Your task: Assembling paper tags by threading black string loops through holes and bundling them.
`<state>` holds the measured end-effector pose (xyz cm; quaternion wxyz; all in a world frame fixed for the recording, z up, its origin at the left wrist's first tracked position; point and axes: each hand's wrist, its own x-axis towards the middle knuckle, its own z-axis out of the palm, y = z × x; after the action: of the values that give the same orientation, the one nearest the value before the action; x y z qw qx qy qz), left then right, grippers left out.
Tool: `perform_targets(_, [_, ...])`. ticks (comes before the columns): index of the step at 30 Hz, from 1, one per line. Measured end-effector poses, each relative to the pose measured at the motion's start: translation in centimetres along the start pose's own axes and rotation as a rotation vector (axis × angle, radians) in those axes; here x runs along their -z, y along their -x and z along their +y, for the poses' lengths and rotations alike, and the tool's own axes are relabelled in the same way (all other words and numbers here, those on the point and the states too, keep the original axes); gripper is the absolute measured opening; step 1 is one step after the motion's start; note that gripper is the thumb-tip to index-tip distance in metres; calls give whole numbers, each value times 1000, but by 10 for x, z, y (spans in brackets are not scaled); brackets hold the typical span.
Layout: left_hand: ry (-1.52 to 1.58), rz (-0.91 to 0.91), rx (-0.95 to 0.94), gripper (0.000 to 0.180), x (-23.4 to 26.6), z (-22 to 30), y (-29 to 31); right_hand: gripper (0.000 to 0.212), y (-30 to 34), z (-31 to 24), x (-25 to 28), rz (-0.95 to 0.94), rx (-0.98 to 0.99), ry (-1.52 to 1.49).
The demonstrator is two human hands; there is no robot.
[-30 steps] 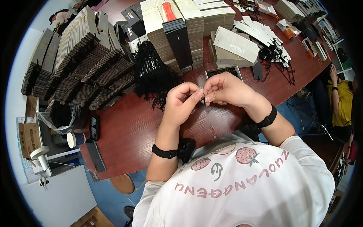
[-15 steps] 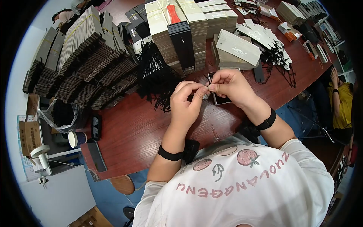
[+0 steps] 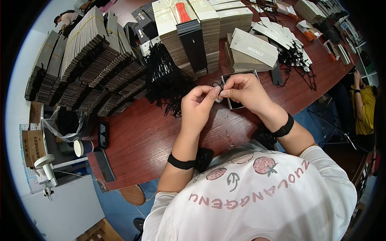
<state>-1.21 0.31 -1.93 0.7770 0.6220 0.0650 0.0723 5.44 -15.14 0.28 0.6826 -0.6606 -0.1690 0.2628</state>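
Over the middle of the table, my left hand point(image 3: 196, 107) and my right hand point(image 3: 250, 93) meet at the fingertips, both closed in a pinch. A thin black cord point(image 3: 217, 84) runs between them, its small loop showing just above the fingers. Under the fingertips hangs a small silvery piece point(image 3: 218, 99), too small to make out. Partly covered by my right hand is a shallow, white-rimmed box point(image 3: 256, 74). Left of my left hand, a thick bundle of black cords point(image 3: 167, 78) drapes toward the table.
Banded stacks of grey cards point(image 3: 86, 34) rise at the left. Tall tag stacks point(image 3: 171, 34), a black card stack point(image 3: 193, 46) and a red-handled tool point(image 3: 182, 13) stand ahead. Loose corded tags point(image 3: 277, 34) lie far right. A phone point(image 3: 104, 165) and paper cup point(image 3: 83, 148) sit near left; another person point(image 3: 364, 108) sits right.
A loop of the black cord now stands out above my fingertips. My left fingers have shifted slightly, and more of the box's rim shows behind my right hand.
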Motion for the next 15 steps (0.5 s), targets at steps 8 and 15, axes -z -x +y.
perform_targets(8, [80, 45, -31, 4, -3, -6, 0, 8, -3, 3, 2, -70, -61, -294])
perform_targets(15, [-415, 26, -439, 10, 0, -7, 0, 7, -8, 7, 6, -30, -120, -399])
